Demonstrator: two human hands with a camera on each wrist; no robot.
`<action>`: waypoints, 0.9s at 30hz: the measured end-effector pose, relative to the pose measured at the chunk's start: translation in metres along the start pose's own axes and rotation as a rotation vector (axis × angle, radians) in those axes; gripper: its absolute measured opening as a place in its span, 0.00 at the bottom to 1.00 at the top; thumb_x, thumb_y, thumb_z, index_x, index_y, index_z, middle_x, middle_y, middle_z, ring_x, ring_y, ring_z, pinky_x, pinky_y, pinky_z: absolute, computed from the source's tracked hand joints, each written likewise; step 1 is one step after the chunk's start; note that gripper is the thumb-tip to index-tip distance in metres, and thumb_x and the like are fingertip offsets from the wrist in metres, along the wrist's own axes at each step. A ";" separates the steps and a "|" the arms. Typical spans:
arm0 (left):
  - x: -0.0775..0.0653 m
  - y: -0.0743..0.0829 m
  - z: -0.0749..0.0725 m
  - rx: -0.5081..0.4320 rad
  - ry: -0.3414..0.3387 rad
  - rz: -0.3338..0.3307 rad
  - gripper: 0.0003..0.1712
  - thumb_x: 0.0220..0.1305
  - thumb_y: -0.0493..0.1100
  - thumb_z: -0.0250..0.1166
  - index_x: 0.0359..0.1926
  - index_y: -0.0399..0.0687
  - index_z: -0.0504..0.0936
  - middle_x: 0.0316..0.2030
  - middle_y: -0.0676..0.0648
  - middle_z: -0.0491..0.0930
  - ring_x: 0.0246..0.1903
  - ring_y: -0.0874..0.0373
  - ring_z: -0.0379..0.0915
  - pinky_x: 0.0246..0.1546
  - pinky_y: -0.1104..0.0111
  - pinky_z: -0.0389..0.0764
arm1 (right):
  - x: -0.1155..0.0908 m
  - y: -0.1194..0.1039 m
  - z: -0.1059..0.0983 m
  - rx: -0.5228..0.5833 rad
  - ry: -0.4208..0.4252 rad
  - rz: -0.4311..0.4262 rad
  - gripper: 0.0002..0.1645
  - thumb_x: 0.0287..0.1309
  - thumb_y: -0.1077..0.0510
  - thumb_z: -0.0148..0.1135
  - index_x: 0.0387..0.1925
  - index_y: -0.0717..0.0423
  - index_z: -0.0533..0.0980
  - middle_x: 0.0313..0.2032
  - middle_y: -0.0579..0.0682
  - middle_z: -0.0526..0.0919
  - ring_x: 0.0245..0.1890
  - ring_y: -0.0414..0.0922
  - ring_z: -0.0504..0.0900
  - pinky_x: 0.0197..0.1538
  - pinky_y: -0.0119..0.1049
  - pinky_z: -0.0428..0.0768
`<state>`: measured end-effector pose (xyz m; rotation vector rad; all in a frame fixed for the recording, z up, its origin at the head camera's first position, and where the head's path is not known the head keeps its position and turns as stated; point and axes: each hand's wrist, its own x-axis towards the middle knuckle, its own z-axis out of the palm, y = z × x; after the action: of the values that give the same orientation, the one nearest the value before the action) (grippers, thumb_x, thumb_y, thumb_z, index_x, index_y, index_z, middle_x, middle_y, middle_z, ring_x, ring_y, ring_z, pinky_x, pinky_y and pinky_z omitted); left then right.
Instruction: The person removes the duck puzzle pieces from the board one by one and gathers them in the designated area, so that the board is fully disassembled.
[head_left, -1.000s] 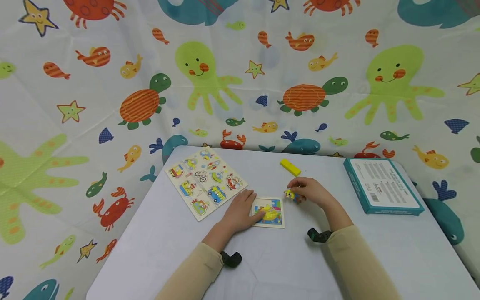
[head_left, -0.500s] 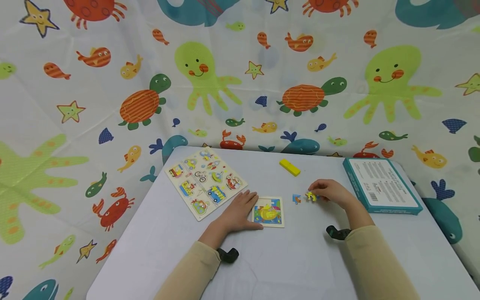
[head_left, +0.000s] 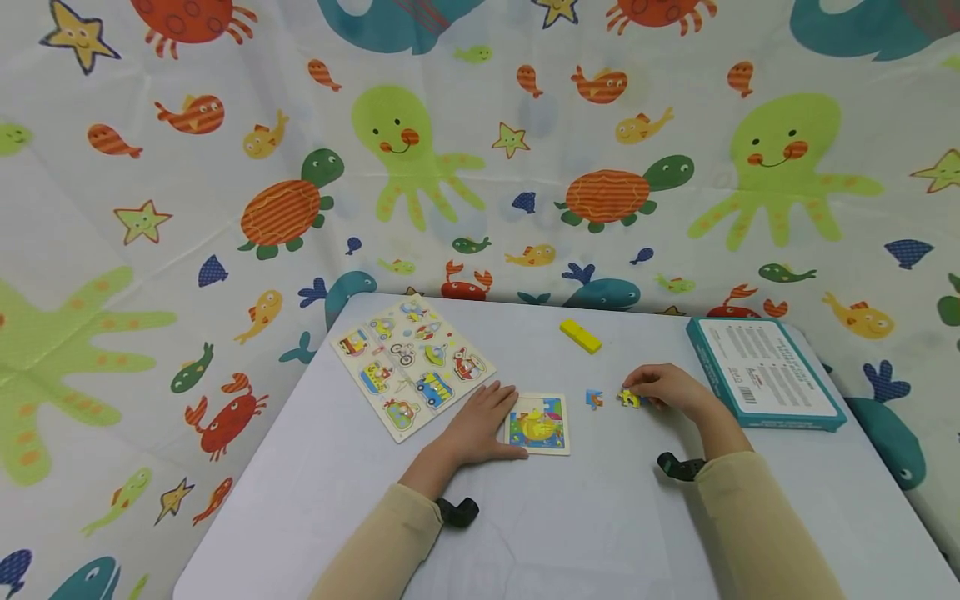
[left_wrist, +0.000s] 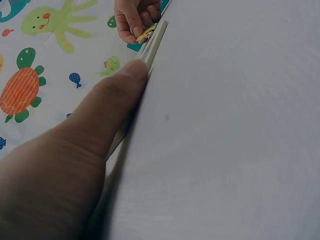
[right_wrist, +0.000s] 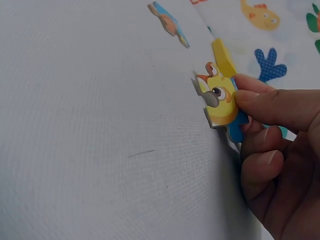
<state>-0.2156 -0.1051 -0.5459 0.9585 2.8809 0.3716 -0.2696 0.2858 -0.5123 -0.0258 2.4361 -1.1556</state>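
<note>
My right hand (head_left: 666, 390) pinches a yellow and blue jigsaw piece (right_wrist: 222, 100) with a printed eye, between thumb and forefinger, close over the table. To its left lies a small blue and orange jigsaw piece (head_left: 594, 399). My left hand (head_left: 480, 429) lies along the left side of a small framed jigsaw puzzle (head_left: 538, 427) with a yellow picture on blue. Its fingers are extended, and the thumb (left_wrist: 117, 97) is at the frame's near edge. Part of the frame's left side is hidden under that hand.
A wooden board (head_left: 408, 367) with vehicle pictures lies at the back left. Behind the loose pieces is a yellow block (head_left: 581, 336). A teal and white box (head_left: 767, 372) lies at the right. A sea-animal print cloth (head_left: 465, 167) hangs behind the white table (head_left: 585, 533).
My right hand has moved right with the yellow piece, and the blue and orange piece now lies apart from it. My left thumb has slid off the puzzle's picture to its near edge.
</note>
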 end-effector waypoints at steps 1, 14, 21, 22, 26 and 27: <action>0.000 0.000 0.000 -0.001 0.000 -0.002 0.63 0.51 0.82 0.57 0.78 0.50 0.54 0.77 0.50 0.54 0.78 0.49 0.41 0.79 0.55 0.45 | 0.001 0.000 0.000 -0.003 0.002 0.002 0.12 0.67 0.52 0.61 0.48 0.50 0.81 0.33 0.49 0.78 0.29 0.47 0.73 0.32 0.33 0.71; 0.000 -0.001 0.001 0.019 0.014 0.001 0.63 0.51 0.82 0.57 0.78 0.51 0.54 0.77 0.50 0.54 0.78 0.49 0.42 0.79 0.55 0.45 | 0.005 -0.004 0.006 -0.078 -0.007 -0.040 0.11 0.67 0.53 0.59 0.47 0.50 0.82 0.37 0.49 0.79 0.26 0.45 0.73 0.28 0.32 0.71; 0.000 -0.002 0.001 -0.010 0.022 0.019 0.58 0.51 0.81 0.59 0.77 0.60 0.57 0.76 0.51 0.54 0.78 0.48 0.42 0.78 0.53 0.45 | 0.004 -0.003 0.009 -0.086 0.012 -0.035 0.12 0.68 0.52 0.59 0.48 0.51 0.81 0.38 0.50 0.78 0.27 0.46 0.73 0.29 0.32 0.71; 0.000 -0.002 0.001 -0.015 0.018 0.018 0.57 0.51 0.81 0.59 0.77 0.62 0.57 0.77 0.51 0.54 0.78 0.48 0.42 0.78 0.54 0.45 | 0.004 -0.003 0.009 -0.086 0.015 -0.033 0.12 0.68 0.52 0.59 0.48 0.51 0.80 0.38 0.50 0.78 0.27 0.46 0.73 0.29 0.33 0.71; 0.000 -0.002 0.001 -0.021 0.011 0.020 0.53 0.51 0.81 0.59 0.75 0.70 0.58 0.77 0.51 0.53 0.78 0.48 0.41 0.78 0.53 0.45 | 0.002 -0.004 0.010 -0.098 0.025 -0.029 0.15 0.68 0.49 0.59 0.50 0.52 0.79 0.36 0.51 0.77 0.28 0.46 0.73 0.30 0.33 0.71; 0.000 -0.002 0.001 -0.021 0.010 0.022 0.53 0.51 0.81 0.58 0.75 0.72 0.58 0.77 0.51 0.53 0.78 0.48 0.41 0.78 0.53 0.45 | 0.002 -0.006 0.010 -0.098 0.030 -0.020 0.16 0.68 0.48 0.59 0.50 0.51 0.79 0.35 0.51 0.77 0.28 0.46 0.73 0.30 0.33 0.71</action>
<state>-0.2162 -0.1064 -0.5474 0.9888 2.8717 0.4089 -0.2684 0.2746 -0.5144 -0.0631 2.5220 -1.0517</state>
